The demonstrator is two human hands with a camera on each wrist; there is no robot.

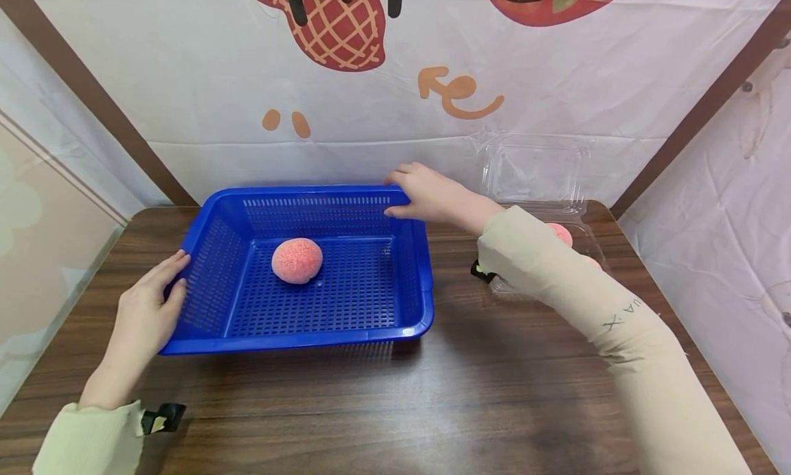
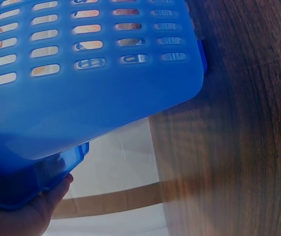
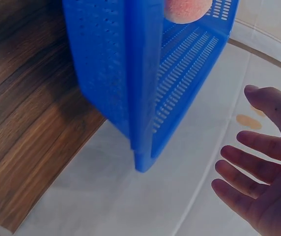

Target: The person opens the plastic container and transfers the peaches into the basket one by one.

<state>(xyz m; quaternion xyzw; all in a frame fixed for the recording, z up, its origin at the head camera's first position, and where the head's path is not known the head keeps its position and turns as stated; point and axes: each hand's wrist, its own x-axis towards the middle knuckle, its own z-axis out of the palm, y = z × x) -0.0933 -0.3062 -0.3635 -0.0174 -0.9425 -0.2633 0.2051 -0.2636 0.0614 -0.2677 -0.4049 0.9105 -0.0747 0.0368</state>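
A blue plastic basket point(image 1: 296, 346) with slotted walls stands on the table, and one pink, round, peach-like ball point(image 1: 297, 261) lies inside it, left of the middle. My left hand point(image 1: 143, 314) holds the basket's left rim; in the left wrist view its fingers point(image 2: 57, 191) lie against the blue edge. Over the basket's back right corner, my right hand point(image 1: 429, 195) is spread, with nothing in it. The right wrist view shows that hand point(image 3: 273, 162) with fingers apart and relaxed, and a gap between them and the basket.
At the back right, a clear plastic clamshell box point(image 1: 534, 173) has its lid raised. More pink balls point(image 1: 561, 234) sit in it, partly hidden by my right sleeve point(image 1: 575, 296). A printed white cloth point(image 1: 222, 118) hangs behind the wooden table point(image 1: 346, 420).
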